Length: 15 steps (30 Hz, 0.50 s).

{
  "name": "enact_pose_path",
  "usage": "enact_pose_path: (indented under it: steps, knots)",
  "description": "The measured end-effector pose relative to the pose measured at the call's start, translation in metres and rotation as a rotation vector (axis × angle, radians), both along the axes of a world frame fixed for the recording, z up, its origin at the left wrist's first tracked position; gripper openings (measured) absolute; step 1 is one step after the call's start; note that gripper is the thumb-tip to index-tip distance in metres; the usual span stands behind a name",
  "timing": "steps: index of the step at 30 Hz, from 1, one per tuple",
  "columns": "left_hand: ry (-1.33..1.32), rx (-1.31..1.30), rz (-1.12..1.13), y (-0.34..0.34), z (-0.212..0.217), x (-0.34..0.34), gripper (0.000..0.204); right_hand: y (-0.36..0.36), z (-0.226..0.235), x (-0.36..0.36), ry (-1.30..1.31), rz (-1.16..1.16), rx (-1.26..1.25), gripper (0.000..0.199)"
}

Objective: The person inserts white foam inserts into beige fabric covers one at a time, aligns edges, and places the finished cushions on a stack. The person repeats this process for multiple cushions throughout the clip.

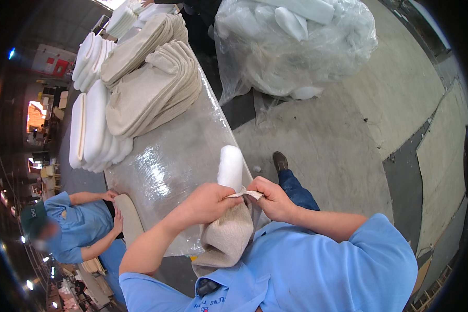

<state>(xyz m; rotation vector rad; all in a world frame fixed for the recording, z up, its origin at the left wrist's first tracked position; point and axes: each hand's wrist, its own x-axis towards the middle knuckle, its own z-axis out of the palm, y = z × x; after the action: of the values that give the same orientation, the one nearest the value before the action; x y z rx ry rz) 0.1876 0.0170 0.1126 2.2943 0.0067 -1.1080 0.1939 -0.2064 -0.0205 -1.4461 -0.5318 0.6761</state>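
My left hand (209, 202) is closed, gripping the rim of a beige fabric cover (226, 234) near the table's front edge. Opposite it, my right hand (273, 202) pinches the other side of the same rim, so the edge is drawn between the two. The cover hangs down against my blue shirt. A roll of white padding (230, 167) sticks out just beyond my hands, over the tabletop. Whether its lower end lies inside the cover is hidden by my fingers and the cloth.
The plastic-covered table (184, 148) bears a stack of beige covers (153, 91) and folded white padding (96, 125). Beyond it stands a large clear bag (296, 57) of white padding. At the left, a co-worker (83, 223) handles a beige cushion (129, 214). Flat sheets (395, 99) cover the floor at right.
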Motion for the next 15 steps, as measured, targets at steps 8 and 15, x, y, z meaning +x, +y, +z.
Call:
enact_pose_path:
  steps: [8, 15]
  knots:
    - [-0.973, 0.189, -0.259, 0.017, -0.045, 0.005, 0.061, 0.014, 0.000, 0.033, -0.502, -0.061, -0.090, 0.018]
    - [-0.605, -0.131, 0.158, 0.030, -0.083, 0.024, 0.049, 0.036, -0.026, 0.072, -0.284, 0.094, -0.016, 0.022]
